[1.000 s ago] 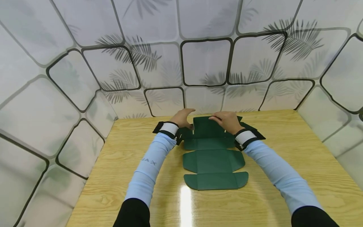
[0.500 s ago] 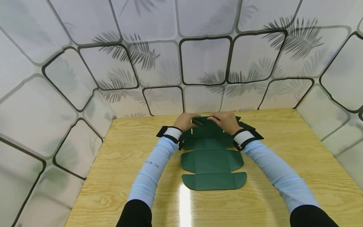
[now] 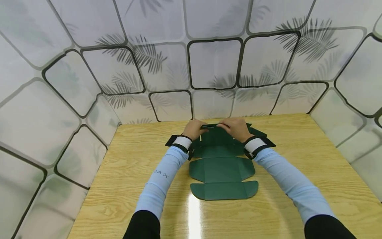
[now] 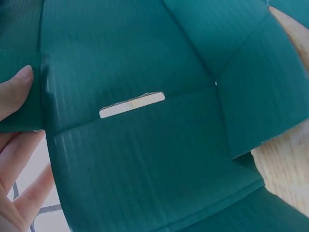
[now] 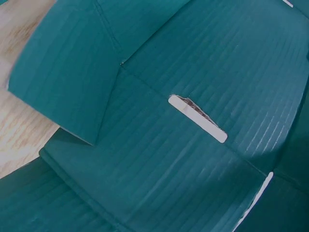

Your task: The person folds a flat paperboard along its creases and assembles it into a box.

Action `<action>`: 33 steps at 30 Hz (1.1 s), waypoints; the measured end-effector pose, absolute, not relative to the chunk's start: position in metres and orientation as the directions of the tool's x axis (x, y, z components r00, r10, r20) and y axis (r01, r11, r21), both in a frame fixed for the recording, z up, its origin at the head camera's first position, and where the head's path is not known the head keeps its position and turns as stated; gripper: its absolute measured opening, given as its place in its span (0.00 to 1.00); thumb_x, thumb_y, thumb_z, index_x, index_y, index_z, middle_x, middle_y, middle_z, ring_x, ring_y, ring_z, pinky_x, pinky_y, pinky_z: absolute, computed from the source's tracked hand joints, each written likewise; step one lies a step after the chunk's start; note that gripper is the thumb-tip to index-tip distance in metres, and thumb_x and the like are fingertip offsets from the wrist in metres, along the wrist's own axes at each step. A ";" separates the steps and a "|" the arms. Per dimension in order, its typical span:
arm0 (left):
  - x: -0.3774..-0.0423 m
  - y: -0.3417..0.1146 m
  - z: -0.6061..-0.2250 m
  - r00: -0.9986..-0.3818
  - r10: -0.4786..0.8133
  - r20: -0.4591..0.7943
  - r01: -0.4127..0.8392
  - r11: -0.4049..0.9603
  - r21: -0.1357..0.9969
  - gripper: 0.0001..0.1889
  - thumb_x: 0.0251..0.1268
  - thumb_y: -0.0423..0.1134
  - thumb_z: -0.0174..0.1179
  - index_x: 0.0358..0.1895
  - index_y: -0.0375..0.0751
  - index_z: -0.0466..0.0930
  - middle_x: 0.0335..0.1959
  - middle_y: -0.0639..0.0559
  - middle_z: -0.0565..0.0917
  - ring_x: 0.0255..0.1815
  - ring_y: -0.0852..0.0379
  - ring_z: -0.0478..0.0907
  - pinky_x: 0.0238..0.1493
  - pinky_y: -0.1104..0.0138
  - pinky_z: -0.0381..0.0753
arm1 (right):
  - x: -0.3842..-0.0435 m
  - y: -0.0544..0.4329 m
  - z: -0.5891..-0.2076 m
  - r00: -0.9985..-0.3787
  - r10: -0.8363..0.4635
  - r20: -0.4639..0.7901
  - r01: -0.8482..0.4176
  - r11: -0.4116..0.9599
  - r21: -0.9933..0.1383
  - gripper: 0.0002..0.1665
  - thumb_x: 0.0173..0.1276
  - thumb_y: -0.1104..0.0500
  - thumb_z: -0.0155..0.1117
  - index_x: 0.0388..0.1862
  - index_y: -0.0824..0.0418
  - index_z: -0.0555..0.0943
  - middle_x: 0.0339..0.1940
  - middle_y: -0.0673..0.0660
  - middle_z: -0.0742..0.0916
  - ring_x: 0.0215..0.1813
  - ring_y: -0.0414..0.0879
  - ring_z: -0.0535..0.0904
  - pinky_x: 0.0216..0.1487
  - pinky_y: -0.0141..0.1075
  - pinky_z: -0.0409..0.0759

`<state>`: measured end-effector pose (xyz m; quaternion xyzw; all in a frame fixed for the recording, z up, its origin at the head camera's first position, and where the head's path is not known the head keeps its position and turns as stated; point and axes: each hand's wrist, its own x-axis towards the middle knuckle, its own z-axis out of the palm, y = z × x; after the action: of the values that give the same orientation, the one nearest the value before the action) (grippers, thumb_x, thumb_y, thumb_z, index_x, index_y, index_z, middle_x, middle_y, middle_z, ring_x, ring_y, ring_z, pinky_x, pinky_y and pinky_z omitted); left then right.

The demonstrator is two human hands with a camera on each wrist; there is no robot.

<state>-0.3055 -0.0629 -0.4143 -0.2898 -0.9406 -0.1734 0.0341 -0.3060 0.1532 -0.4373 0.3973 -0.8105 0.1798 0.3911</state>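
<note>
Light-blue sleeves reach over a wooden table, where a creased green cardboard sheet lies with its near panels spread flat. At its raised far end the left hand pinches a flap between thumb and fingers, and the right hand grips the sheet's edge; beyond stands a pale, leaf-patterned backdrop.

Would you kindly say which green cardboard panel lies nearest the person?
The lowest panel in the head view, with rounded end flaps; all others lie farther back.
</note>
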 end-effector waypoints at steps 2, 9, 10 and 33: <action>-0.305 -0.063 -0.415 -0.831 0.528 0.172 0.555 0.773 0.308 0.13 0.63 0.40 0.64 0.49 0.43 0.86 0.44 0.47 0.88 0.43 0.51 0.85 0.49 0.59 0.81 | -0.306 0.153 -0.439 -0.385 -0.503 0.774 -0.780 0.625 0.018 0.11 0.47 0.62 0.77 0.31 0.62 0.87 0.26 0.58 0.89 0.24 0.49 0.85 0.27 0.43 0.83; -0.302 -0.062 -0.420 -0.836 0.500 0.223 0.547 0.784 0.294 0.12 0.62 0.40 0.64 0.48 0.45 0.87 0.42 0.47 0.89 0.40 0.51 0.85 0.44 0.60 0.82 | -0.304 0.152 -0.443 -0.379 -0.494 0.783 -0.775 0.632 0.024 0.11 0.47 0.61 0.77 0.30 0.62 0.87 0.26 0.58 0.89 0.24 0.48 0.85 0.26 0.41 0.82; -0.302 -0.062 -0.421 -0.838 0.493 0.233 0.544 0.787 0.291 0.12 0.62 0.40 0.64 0.48 0.45 0.87 0.41 0.48 0.89 0.39 0.51 0.86 0.44 0.60 0.82 | -0.304 0.152 -0.444 -0.378 -0.493 0.784 -0.774 0.633 0.025 0.11 0.47 0.61 0.77 0.31 0.62 0.87 0.26 0.58 0.89 0.24 0.48 0.84 0.26 0.41 0.82; -0.298 -0.057 -0.425 -0.877 0.414 0.244 0.474 0.828 0.300 0.13 0.63 0.41 0.63 0.49 0.48 0.87 0.45 0.50 0.88 0.41 0.51 0.85 0.44 0.59 0.83 | -0.302 0.152 -0.449 -0.362 -0.470 0.805 -0.757 0.652 0.040 0.13 0.46 0.60 0.79 0.31 0.63 0.88 0.25 0.57 0.89 0.23 0.47 0.85 0.24 0.39 0.81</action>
<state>-0.2976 -0.0565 -0.4253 -0.2330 -0.9523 -0.1782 0.0846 -0.3023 0.1520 -0.4488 0.3799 -0.8071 0.1718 0.4181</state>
